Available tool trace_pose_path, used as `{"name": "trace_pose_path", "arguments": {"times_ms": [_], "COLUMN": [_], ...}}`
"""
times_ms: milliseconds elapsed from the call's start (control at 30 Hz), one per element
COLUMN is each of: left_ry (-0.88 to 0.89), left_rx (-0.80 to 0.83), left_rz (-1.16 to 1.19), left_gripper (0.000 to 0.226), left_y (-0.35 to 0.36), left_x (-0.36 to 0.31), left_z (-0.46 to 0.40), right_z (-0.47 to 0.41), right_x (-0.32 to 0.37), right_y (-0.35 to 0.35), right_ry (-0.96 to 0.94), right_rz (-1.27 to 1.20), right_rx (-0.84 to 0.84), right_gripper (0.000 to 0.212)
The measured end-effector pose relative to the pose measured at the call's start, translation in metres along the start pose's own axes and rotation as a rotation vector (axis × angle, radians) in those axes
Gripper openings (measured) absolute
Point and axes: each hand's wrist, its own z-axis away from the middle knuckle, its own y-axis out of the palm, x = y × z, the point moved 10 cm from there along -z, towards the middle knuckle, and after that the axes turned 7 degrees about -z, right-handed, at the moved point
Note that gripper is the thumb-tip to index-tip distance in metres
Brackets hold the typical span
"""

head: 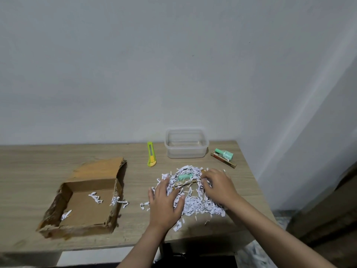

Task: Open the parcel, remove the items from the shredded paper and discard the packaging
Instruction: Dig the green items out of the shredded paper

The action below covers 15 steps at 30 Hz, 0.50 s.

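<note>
A heap of white shredded paper (195, 202) lies on the wooden table (29, 171), right of the opened cardboard box (85, 200). A mint-green bottle (184, 176) and a thin brown packet (185, 183) lie exposed on top of the heap. My left hand (166, 204) rests flat on the heap's left side, fingers spread. On the right side of the heap, my right hand (218, 184) has its fingertips at the brown packet's end; I cannot tell if they grip it. A few shreds remain inside the box.
A clear plastic tub (186, 144) stands at the back, with a yellow-green utility knife (151, 154) to its left. Another mint bottle (225, 153) lies on a brown packet (224, 160) to its right. The table's right edge is close to my right arm.
</note>
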Motion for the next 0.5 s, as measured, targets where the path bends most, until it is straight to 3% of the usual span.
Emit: {"name": "trace_pose_path", "arguments": {"times_ms": [167,300,500], "left_ry": [-0.028,-0.089,-0.136], "left_rx": [-0.017,-0.019,-0.034], "left_rz": [0.013,0.004,-0.039], "left_gripper": [0.033,0.037,0.039], "left_y": [-0.001,-0.003,-0.003], "left_x": [0.003,0.008,0.012], "left_z": [0.0,0.001,0.0], "right_z": [-0.009,-0.024,-0.04], "right_x": [0.035,0.065,0.069], "right_y": [-0.003,0.023,0.053], "right_ry": [-0.119,-0.205,-0.169], "right_rz": [-0.094,-0.101,0.064], "right_rx": [-0.048,0.13,0.322], "right_gripper": [0.019,0.019,0.02]}}
